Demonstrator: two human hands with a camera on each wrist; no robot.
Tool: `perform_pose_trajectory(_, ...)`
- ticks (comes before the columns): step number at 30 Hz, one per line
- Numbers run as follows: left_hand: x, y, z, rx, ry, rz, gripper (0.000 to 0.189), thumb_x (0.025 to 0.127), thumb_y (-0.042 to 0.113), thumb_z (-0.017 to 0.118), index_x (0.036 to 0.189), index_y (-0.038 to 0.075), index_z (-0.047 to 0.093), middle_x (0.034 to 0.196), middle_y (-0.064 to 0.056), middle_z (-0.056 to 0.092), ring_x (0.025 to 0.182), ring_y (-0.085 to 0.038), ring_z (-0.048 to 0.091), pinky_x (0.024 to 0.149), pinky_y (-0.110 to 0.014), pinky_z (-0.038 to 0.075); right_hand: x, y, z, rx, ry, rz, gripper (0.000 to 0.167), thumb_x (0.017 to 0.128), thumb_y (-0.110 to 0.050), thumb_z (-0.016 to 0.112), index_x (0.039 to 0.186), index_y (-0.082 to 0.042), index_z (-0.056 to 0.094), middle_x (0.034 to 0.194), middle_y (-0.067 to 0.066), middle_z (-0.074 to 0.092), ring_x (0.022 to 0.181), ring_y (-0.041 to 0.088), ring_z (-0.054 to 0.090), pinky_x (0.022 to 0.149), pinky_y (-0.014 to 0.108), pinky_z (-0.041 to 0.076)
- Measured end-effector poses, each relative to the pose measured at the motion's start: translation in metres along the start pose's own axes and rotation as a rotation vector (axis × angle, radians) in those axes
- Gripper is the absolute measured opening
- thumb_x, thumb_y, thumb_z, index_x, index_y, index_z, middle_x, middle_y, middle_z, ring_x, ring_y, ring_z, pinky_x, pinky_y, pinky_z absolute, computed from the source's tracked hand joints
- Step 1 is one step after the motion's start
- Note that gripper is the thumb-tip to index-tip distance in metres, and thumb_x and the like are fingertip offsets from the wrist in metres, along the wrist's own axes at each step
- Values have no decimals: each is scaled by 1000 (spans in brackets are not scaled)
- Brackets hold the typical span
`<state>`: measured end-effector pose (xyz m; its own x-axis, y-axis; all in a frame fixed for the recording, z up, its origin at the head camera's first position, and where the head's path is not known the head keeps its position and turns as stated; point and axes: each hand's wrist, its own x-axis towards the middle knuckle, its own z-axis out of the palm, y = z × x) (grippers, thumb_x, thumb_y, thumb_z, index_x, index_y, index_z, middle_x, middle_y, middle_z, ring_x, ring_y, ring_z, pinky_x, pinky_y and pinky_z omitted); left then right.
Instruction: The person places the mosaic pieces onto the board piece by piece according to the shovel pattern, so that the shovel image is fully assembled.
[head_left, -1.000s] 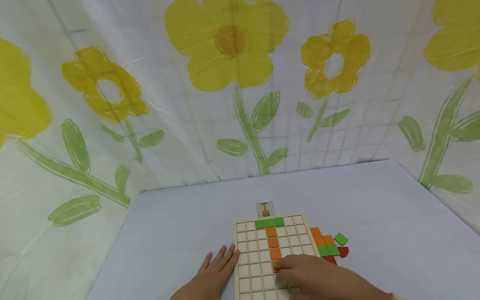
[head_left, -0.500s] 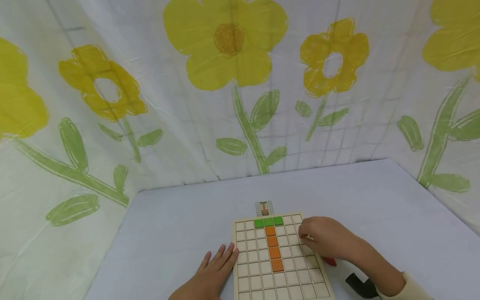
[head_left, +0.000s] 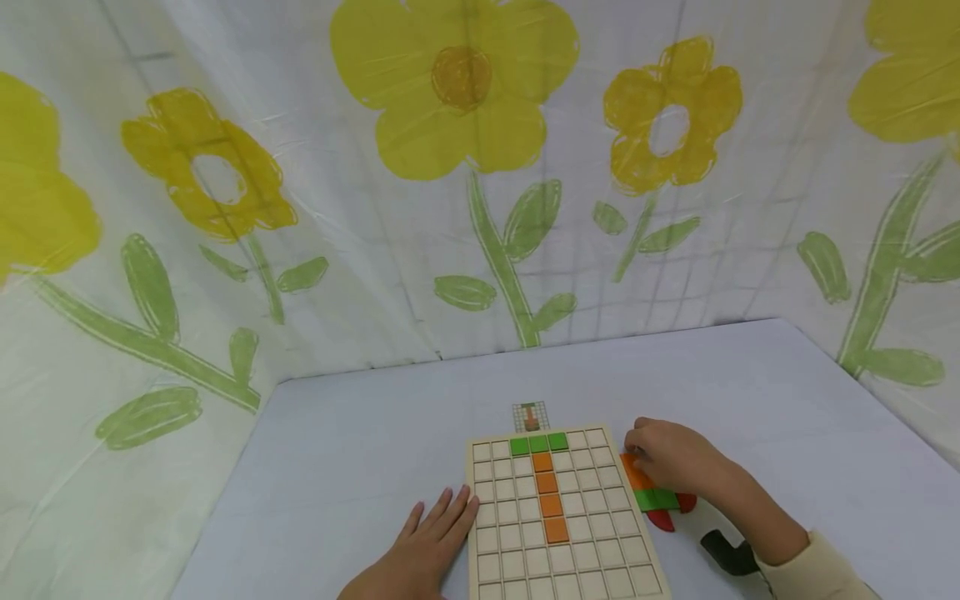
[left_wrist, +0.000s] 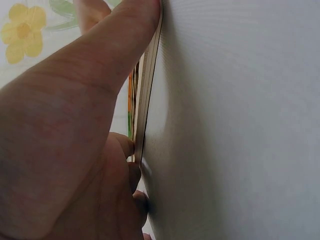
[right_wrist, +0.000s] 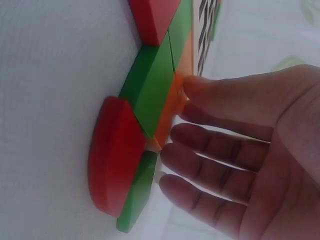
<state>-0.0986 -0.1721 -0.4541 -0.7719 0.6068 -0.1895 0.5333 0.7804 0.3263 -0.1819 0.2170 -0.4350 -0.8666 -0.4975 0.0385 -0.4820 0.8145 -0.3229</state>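
Observation:
A wooden grid board (head_left: 510,540) lies on the table, with three green square tiles (head_left: 539,444) in its top row and a column of orange square tiles (head_left: 551,505) below them. Along the board's left edge rests my left hand (head_left: 427,550), its fingers spread and fingertips on the rim. My right hand (head_left: 678,454) is beyond the board's right edge, above loose tiles. In the right wrist view its thumb and index finger pinch an orange tile (right_wrist: 180,94); whether it is lifted is unclear. The other fingers extend without holding anything.
Loose green tiles (head_left: 656,499) and a rounded red piece (head_left: 661,520) lie beside the board; another red piece (right_wrist: 115,155) is near my right fingers. A small printed grid card (head_left: 531,416) lies behind the board. A flowered curtain (head_left: 465,250) hangs behind the table.
My right hand has left the orange column on the board and moved right and away, onto the loose orange tiles. My left hand and the board have stayed put.

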Motion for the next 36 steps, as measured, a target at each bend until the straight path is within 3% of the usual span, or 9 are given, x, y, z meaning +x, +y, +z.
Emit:
perform_pose_trajectory(11, 0, 0, 0, 9, -7, -7, 122, 74, 78, 68, 162, 10, 16, 166, -11, 15, 150, -35, 16, 110, -67, 21, 0, -3, -2, 15, -10, 35, 15, 83, -5, 80, 90, -12, 69, 87, -6, 60, 70, 8, 50, 64, 28, 48)
perform_pose_trajectory(19, 1, -2, 2, 6, -2, 2, 121, 76, 79, 65, 162, 10, 17, 166, -12, 15, 150, -36, 17, 109, -67, 21, 0, -5, -2, 63, -21, 65, 21, 83, -2, 78, 85, -15, 61, 76, -9, 55, 65, 9, 46, 58, 27, 44)
perform_pose_trajectory(27, 1, -3, 3, 6, -3, 0, 120, 76, 80, 64, 162, 11, 17, 166, -11, 14, 150, -35, 17, 109, -67, 21, -1, -3, -4, 129, -7, 32, 21, 86, 3, 73, 86, -17, 64, 78, -12, 57, 69, 9, 49, 63, 29, 47)
perform_pose_trajectory(36, 0, -3, 2, 5, 8, 13, 120, 77, 80, 63, 162, 10, 17, 166, -11, 15, 150, -37, 17, 108, -68, 22, -2, -8, -12, 194, -12, 70, 20, 87, 3, 72, 87, -17, 69, 84, -10, 63, 76, 11, 55, 69, 32, 51)
